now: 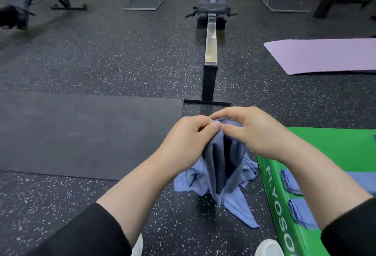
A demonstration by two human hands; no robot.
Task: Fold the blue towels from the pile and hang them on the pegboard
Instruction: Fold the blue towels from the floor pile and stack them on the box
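At the bottom edge, two white shoes [268, 247] stand on the speckled floor [50, 190], and black sleeves [85, 235] end at bare forearms that reach forward. Just right of the feet sits a green plyo box [345, 146], used as a work surface: two folded towels [301, 213] lie on its near side, one behind the other, parked within arm's reach, probably so they can go to the pegboard together (no pegboard is in view).

Between the feet and the hands, the pile of blue towels [195, 180] lies crumpled on the floor, touching the box's left face. One towel [221, 166] is lifted out of it and hangs in long vertical folds, its tail reaching down to the heap. The left hand [187, 139] pinches its top edge between thumb and curled fingers; the right hand [252, 131] meets it there, fingertips pinching the same edge just beside the left thumb. Holding both hands together at one spot looks like a search for the hem, so they can then slide apart and spread the cloth for folding.

Beyond the hands a black mat [81, 133] lies to the left, a rowing machine [210, 52] runs straight ahead, and a purple mat [325, 56] lies to the right. Further equipment stands along the back wall.
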